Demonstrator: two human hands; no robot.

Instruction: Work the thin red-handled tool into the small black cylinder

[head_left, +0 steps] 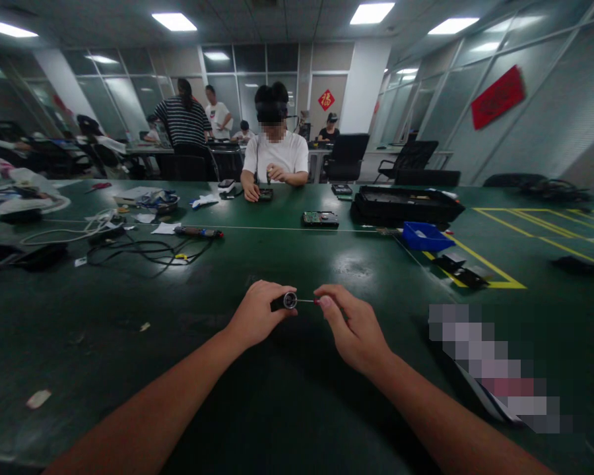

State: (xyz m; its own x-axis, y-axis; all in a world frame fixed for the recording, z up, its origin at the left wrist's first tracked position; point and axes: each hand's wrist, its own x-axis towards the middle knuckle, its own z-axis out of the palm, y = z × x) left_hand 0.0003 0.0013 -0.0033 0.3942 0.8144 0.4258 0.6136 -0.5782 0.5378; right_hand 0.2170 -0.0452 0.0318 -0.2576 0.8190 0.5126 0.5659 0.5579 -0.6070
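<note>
My left hand point(257, 313) is closed round a small dark cylinder with a round silver end point(290, 301), held just above the green table point(178, 343). My right hand point(351, 326) pinches a thin metal bit with a red tip point(311, 301). The bit points into the silver end of the cylinder. Both hands hover near the table's middle, close together.
A blue bin point(423, 235) and a black case point(406, 204) sit at the far right by yellow floor-style tape lines point(495, 267). Cables point(143, 251), a screwdriver point(198, 232) and a circuit board point(320, 218) lie further back. A person point(276, 155) works across the table; others stand behind.
</note>
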